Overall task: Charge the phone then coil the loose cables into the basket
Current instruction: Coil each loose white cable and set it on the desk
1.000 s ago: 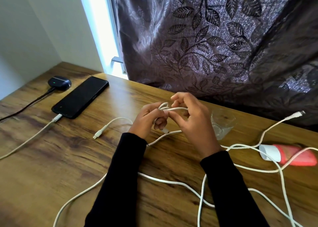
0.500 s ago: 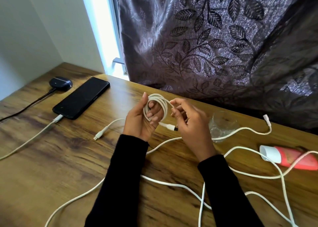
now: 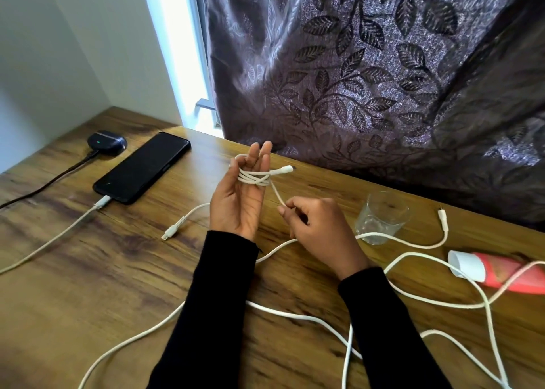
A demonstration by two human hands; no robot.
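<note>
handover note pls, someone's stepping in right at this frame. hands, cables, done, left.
Left hand: raised, fingers straight, white coil wrapped round them.
Right hand: pinches that cable's tail, feeding the next wrap.
Phone: flat on the table, white cable plugged in; no charging sign visible.
Left: finish this coil, coil the loose cables on the table. No basket in view.
</note>
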